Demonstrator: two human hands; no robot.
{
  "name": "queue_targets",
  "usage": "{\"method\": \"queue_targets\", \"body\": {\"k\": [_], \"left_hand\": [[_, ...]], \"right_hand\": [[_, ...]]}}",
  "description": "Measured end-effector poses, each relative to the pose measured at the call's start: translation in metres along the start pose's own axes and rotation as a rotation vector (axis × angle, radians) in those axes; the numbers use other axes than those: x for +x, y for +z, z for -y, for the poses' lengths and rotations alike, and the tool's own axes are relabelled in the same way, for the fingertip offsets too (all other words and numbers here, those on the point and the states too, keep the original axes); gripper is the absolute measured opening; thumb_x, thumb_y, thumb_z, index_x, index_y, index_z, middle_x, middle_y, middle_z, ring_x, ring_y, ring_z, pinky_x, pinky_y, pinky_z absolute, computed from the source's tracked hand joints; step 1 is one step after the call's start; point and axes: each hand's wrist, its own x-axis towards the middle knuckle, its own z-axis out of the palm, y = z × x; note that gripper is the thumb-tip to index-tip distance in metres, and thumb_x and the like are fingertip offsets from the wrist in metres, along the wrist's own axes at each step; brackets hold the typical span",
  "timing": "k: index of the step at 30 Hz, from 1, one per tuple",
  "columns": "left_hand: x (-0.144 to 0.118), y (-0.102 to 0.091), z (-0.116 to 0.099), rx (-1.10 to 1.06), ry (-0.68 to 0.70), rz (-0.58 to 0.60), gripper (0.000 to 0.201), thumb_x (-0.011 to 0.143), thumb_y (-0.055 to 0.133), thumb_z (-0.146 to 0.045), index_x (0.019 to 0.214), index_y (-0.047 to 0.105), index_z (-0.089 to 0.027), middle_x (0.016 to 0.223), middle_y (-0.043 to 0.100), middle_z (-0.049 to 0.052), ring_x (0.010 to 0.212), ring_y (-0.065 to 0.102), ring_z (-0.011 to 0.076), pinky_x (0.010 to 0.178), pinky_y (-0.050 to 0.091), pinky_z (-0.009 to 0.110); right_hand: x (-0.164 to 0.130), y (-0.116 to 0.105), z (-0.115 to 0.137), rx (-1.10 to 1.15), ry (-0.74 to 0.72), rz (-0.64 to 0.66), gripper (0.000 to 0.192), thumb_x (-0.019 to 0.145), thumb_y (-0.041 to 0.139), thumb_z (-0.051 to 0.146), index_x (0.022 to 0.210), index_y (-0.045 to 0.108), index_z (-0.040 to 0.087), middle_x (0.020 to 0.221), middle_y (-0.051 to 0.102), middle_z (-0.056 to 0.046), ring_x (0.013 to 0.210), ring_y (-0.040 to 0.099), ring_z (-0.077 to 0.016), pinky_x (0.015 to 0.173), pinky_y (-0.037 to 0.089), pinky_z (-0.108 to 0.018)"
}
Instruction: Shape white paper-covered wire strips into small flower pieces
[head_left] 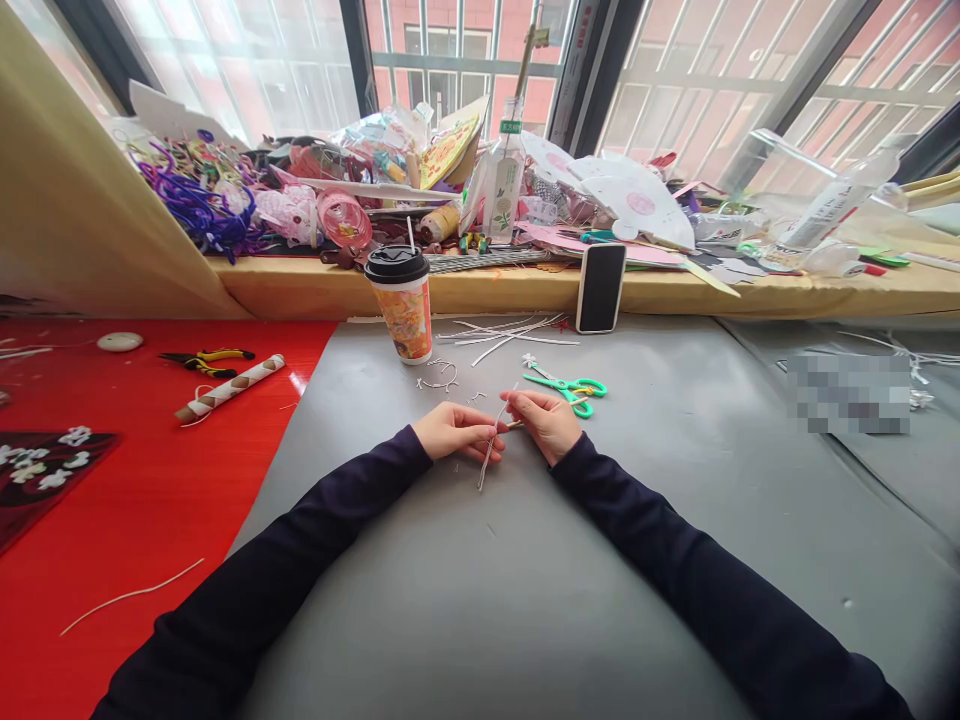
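Over the grey table mat, my left hand [456, 432] pinches a thin white strand [486, 468], which hangs down in a narrow folded loop. Close beside it, my right hand [546, 424] is closed around a thin wooden stick [514, 425]. The stick's tip points at my left fingers, and its other end shows past the right hand. An upper end of the strand reaches my right fingertips; whether they grip it I cannot tell. Just behind that hand lie green-handled scissors [570, 385]. Beyond my left hand are curled white bits [444, 376].
A lidded paper cup [403, 310] and an upright phone [601, 288] stand at the back. White strips [510, 335] lie between them. On the red surface at left are pliers [206, 360] and a wrapped roll [232, 388]. Craft materials crowd the windowsill [480, 285].
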Motion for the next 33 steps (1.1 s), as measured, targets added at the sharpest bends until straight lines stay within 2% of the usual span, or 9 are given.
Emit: {"method": "queue_targets", "body": {"k": [7, 16, 18, 20, 22, 24, 29, 33], "left_hand": [[0.002, -0.002, 0.004, -0.044, -0.022, 0.031, 0.041, 0.064, 0.063, -0.036, 0.095, 0.059, -0.010, 0.077, 0.063, 0.009, 0.068, 0.062, 0.0170, 0.070, 0.049, 0.035], [0.001, -0.004, 0.002, -0.161, -0.097, 0.165, 0.033, 0.068, 0.060, -0.034, 0.088, 0.060, -0.009, 0.068, 0.055, 0.003, 0.057, 0.057, 0.0107, 0.059, 0.046, 0.027], [0.002, -0.002, 0.002, -0.145, -0.073, 0.142, 0.032, 0.071, 0.056, -0.036, 0.087, 0.059, -0.008, 0.064, 0.050, 0.001, 0.050, 0.052, 0.0071, 0.051, 0.042, 0.023], [0.003, 0.002, 0.003, -0.118, -0.037, 0.065, 0.032, 0.074, 0.050, -0.038, 0.084, 0.057, -0.009, 0.054, 0.040, -0.004, 0.038, 0.039, 0.0022, 0.040, 0.032, 0.018], [0.003, 0.007, 0.003, -0.047, 0.004, -0.037, 0.035, 0.078, 0.042, -0.042, 0.084, 0.054, -0.011, 0.048, 0.027, -0.008, 0.032, 0.023, 0.0005, 0.034, 0.020, 0.016], [0.002, 0.011, 0.002, 0.108, 0.060, -0.121, 0.038, 0.080, 0.035, -0.045, 0.085, 0.053, -0.012, 0.046, 0.022, -0.008, 0.033, 0.018, 0.0020, 0.034, 0.017, 0.017], [-0.004, 0.015, -0.001, 0.603, 0.261, -0.259, 0.037, 0.082, 0.029, -0.039, 0.076, 0.056, -0.014, 0.049, 0.033, -0.004, 0.046, 0.031, 0.0066, 0.047, 0.029, 0.019], [-0.006, 0.015, -0.002, 0.822, 0.282, -0.303, 0.037, 0.083, 0.028, -0.034, 0.070, 0.057, -0.015, 0.050, 0.037, -0.003, 0.049, 0.035, 0.0082, 0.053, 0.029, 0.020]], "right_hand": [[0.001, 0.000, 0.000, 0.044, 0.005, -0.019, 0.023, 0.062, 0.064, 0.037, 0.073, 0.067, 0.017, 0.062, 0.054, 0.000, 0.056, 0.044, -0.0076, 0.057, 0.037, -0.024], [0.000, 0.004, 0.006, 0.205, 0.075, -0.010, 0.021, 0.059, 0.068, 0.032, 0.071, 0.061, 0.017, 0.063, 0.055, 0.002, 0.053, 0.047, -0.0068, 0.056, 0.039, -0.024], [0.000, 0.003, 0.006, 0.219, 0.068, 0.006, 0.022, 0.060, 0.067, 0.031, 0.074, 0.060, 0.017, 0.062, 0.056, 0.002, 0.053, 0.048, -0.0068, 0.056, 0.040, -0.024], [-0.001, 0.002, 0.007, 0.227, 0.049, 0.018, 0.022, 0.060, 0.067, 0.030, 0.077, 0.059, 0.018, 0.063, 0.056, 0.002, 0.053, 0.049, -0.0070, 0.056, 0.041, -0.024], [-0.001, 0.002, 0.007, 0.219, 0.021, 0.028, 0.023, 0.061, 0.067, 0.029, 0.079, 0.058, 0.018, 0.064, 0.057, 0.002, 0.053, 0.050, -0.0073, 0.056, 0.042, -0.025], [-0.001, 0.002, 0.007, 0.187, -0.002, 0.031, 0.022, 0.063, 0.066, 0.030, 0.079, 0.057, 0.017, 0.064, 0.058, 0.002, 0.053, 0.050, -0.0079, 0.056, 0.043, -0.025], [-0.003, 0.003, 0.006, 0.070, -0.010, 0.016, 0.023, 0.067, 0.060, 0.037, 0.077, 0.058, 0.015, 0.065, 0.060, -0.002, 0.055, 0.051, -0.0090, 0.057, 0.043, -0.026], [-0.004, 0.004, 0.007, 0.005, -0.042, -0.013, 0.023, 0.069, 0.058, 0.037, 0.073, 0.057, 0.015, 0.063, 0.059, -0.002, 0.054, 0.051, -0.0093, 0.055, 0.042, -0.025]]}}
